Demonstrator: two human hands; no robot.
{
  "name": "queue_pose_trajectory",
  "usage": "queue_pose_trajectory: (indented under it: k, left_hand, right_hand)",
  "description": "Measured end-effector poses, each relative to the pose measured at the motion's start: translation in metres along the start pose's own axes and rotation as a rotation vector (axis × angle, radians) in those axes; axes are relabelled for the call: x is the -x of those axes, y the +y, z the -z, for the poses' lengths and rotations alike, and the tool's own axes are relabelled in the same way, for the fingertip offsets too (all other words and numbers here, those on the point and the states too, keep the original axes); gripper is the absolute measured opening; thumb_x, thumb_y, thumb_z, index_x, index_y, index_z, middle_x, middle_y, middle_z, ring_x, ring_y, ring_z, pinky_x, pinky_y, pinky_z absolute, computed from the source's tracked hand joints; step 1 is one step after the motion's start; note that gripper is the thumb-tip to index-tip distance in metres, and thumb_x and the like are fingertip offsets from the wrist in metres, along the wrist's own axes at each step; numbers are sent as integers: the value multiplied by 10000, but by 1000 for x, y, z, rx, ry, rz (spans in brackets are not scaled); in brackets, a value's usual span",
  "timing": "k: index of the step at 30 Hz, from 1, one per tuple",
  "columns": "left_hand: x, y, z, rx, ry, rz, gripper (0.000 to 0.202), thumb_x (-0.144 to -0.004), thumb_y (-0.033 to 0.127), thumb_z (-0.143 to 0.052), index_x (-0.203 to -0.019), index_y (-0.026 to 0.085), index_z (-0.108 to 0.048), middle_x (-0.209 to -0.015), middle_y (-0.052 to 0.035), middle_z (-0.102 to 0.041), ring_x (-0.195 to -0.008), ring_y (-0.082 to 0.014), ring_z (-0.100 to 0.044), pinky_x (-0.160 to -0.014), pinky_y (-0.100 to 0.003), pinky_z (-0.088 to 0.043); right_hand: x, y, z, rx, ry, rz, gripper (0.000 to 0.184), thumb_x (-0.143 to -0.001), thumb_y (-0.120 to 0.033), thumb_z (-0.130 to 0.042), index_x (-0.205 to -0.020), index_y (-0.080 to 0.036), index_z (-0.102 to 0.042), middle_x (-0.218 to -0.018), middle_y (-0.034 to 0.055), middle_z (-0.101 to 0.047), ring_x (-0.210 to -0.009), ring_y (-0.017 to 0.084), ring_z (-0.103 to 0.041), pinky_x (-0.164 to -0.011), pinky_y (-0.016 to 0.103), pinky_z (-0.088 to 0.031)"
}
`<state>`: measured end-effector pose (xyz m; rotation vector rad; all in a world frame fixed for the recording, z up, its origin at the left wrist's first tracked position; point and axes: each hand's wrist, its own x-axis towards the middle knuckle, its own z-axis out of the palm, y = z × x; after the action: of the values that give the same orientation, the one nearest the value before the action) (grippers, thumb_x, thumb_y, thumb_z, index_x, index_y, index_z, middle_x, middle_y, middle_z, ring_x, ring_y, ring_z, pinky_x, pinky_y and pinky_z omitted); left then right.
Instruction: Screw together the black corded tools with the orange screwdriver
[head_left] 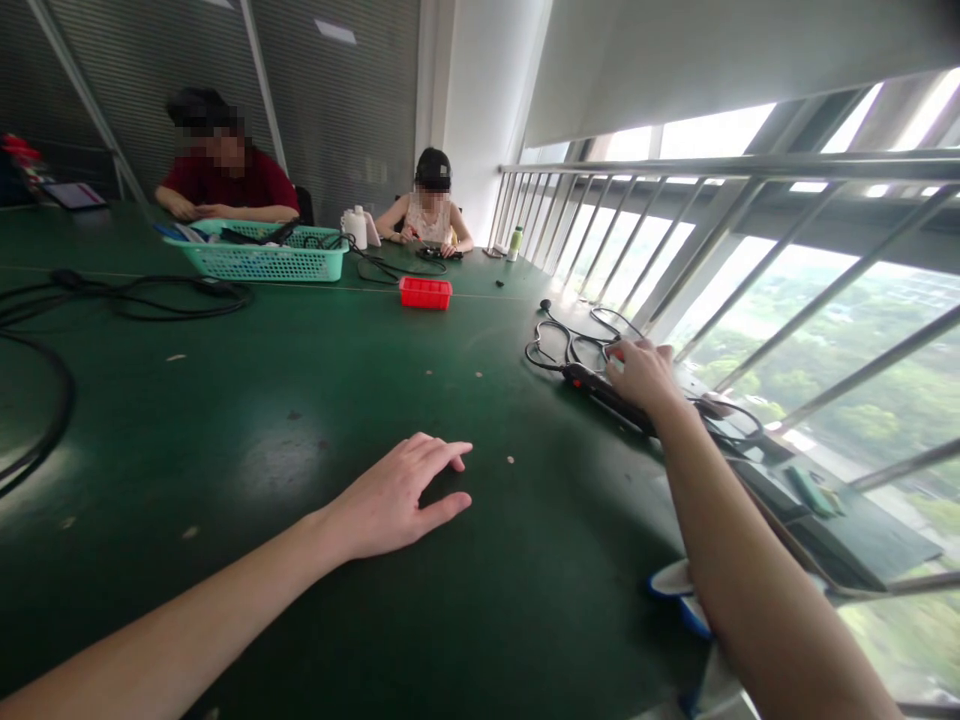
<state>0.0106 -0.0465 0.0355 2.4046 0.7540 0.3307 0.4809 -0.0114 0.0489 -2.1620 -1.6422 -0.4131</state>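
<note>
My left hand (405,490) rests palm down on the green table (322,390), thumb and fingers apart, with nothing in it. My right hand (643,375) reaches to the table's right edge by the railing. Its fingers are curled, and a small orange-red bit (616,352) shows at the fingertips. What they hold is mostly hidden. Just below that hand lies a long black bar like a power strip (611,397) with an orange switch. A loose black cable (551,328) loops on the table around it.
A turquoise basket (270,265) of tools and a red bin (425,293) stand farther back. Black cables (150,290) lie at left. Two people sit at the far side. A metal railing (720,170) borders the right. A blue-and-white object (675,580) is partly under my right forearm.
</note>
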Motion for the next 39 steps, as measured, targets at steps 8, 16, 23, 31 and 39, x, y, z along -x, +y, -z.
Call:
queue_pose_trajectory:
  k: [8,16,23,31,39]
  left_hand:
    - [-1,-2,-1,29,7,-16,589,-1025,644,-482,-1503,301,-512,-1409,-91,-588,-1159,-294,-602,-902,-438,-582]
    - [0,-1,-1,23,15,3,574,-1020,628,-504,-1486,295,-534,-1403,-91,-592,-1176,-303,-606,-930,-457,-582]
    - [-1,-3,-2,6,-2,7,583,-1030,622,-486,-1507,288,-513,-1417,-99,-578,-1198,-301,-593,-946,-467,-572]
    - [-1,-5,-4,26,37,-32,558,-1034,608,-493,-1496,296,-528,-1388,-95,-599,-1167,-284,-599,-932,-442,-571]
    - [-1,-6,-5,21,44,-33,569,-1026,626,-494,-1489,298,-534,-1380,-92,-607,-1158,-289,-602,-928,-448,-568]
  right_hand:
    - [2,-48,9,-153,465,58,403,-1043,-549,-372,-1215,-220,-531,-1036,121,-653,-1012,308,-578,-917,461,-459]
    - [5,-57,1,-281,398,48,395,-1047,-560,-377,-1203,-219,-500,-915,85,-665,-829,266,-631,-749,369,-453]
    - [6,-60,-5,-286,372,68,374,-1050,-564,-374,-1156,-226,-496,-927,87,-676,-824,255,-637,-743,351,-456]
    - [5,-57,-5,-253,390,54,405,-1049,-576,-345,-1171,-225,-506,-931,98,-671,-857,272,-638,-758,362,-463]
    - [4,-60,-3,-226,389,82,367,-1055,-542,-356,-1149,-229,-521,-921,95,-668,-846,267,-629,-736,352,-459]
